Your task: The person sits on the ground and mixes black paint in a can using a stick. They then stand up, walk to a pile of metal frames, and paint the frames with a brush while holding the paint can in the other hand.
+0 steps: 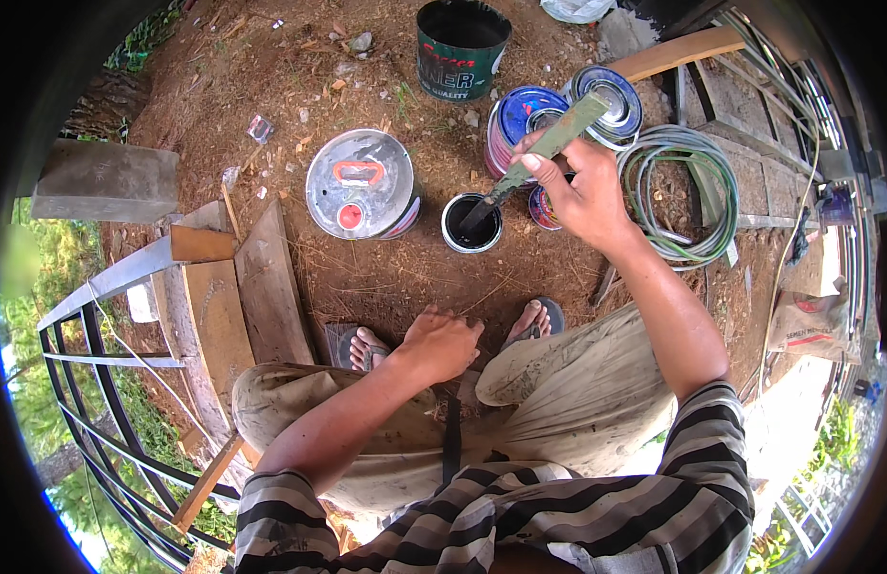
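In my right hand (pixel 589 191), pinched between thumb and fingers, is a flat paint-stained green stick (pixel 564 131). It slants down to the left, its dark lower end dipping into a small open can (pixel 446 232) of black paint on the ground. My left hand (pixel 441 342) is curled closed, back upward, between my knees. Its palm side is hidden, so whatever it may hold does not show. Left of the paint can stands a large metal can (pixel 333 203) with an orange handle and a red cap.
A dark green bucket (pixel 459 81) stands at the back. Blue-topped cans (pixel 531 99) cluster behind my right hand. A coiled hose (pixel 726 206) lies at the right, near a sack (pixel 809 325). Wooden boards (pixel 271 287) and a black metal frame (pixel 109 383) are at the left.
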### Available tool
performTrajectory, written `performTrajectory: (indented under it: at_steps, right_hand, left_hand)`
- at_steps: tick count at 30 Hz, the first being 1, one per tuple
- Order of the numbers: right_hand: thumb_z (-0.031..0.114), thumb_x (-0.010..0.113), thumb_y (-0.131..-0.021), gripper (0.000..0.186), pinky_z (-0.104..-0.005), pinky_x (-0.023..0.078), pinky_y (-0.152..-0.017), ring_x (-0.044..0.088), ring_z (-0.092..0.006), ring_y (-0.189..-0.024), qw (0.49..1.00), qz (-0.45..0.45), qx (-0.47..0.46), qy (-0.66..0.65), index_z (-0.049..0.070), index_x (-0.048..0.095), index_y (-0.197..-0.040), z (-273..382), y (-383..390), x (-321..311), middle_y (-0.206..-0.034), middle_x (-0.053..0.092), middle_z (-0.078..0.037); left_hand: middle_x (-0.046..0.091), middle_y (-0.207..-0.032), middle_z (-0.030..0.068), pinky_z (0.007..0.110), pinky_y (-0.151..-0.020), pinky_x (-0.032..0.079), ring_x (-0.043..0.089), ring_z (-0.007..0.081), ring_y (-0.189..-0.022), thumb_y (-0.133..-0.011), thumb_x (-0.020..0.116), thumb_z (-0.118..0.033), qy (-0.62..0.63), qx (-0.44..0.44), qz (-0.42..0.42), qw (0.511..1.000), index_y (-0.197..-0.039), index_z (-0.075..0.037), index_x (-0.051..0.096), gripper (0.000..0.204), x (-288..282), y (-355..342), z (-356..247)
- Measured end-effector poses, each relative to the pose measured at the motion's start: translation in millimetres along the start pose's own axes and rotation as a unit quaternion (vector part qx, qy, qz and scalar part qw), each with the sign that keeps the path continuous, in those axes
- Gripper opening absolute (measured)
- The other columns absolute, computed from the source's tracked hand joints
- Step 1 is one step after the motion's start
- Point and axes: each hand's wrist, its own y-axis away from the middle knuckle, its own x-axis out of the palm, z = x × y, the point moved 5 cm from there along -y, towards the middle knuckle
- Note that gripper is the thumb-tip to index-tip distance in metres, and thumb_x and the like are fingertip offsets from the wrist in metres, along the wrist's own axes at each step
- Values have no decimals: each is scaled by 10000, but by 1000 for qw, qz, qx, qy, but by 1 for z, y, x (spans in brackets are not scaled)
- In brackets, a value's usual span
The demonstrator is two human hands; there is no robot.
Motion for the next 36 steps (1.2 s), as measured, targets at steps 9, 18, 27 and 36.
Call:
performTrajectory:
  at_steps: [9,18,27,36]
  right_hand:
    - [139,739,-995,174,-380,594,-736,775,-288,-840,1000,-1,-17,20,4,737,-1104,0,0,0,-983,783,-162]
    - [140,735,-997,163,-385,589,-745,773,-300,-852,1000,-10,-8,-9,15,738,-1102,-3,0,-4,-978,778,-166]
    - [106,734,-989,138,-403,596,-794,768,-316,-893,999,6,-35,-2,9,731,-1087,1,1,2,-997,776,-161]
    - [99,737,-981,145,-394,595,-766,767,-311,-885,999,15,-50,4,5,729,-1091,6,0,-1,-998,775,-164]
  left_hand:
    - [663,-1375,226,540,-1185,404,606,395,-1344,-1049,587,-353,-3,-5,19,1000,-1490,-58,550,532,-2,0,-1]
    - [671,-1344,227,538,-1173,415,622,388,-1318,-1046,598,-345,-5,4,-2,1000,-1483,-54,551,527,-1,1,0]
    - [670,-1363,222,546,-1181,407,611,400,-1336,-1045,597,-343,-2,-4,14,1000,-1483,-54,553,527,-3,0,-1]
    - [692,-1323,214,536,-1166,426,632,385,-1306,-1036,613,-340,-7,1,-7,1000,-1466,-57,570,516,1,0,0]
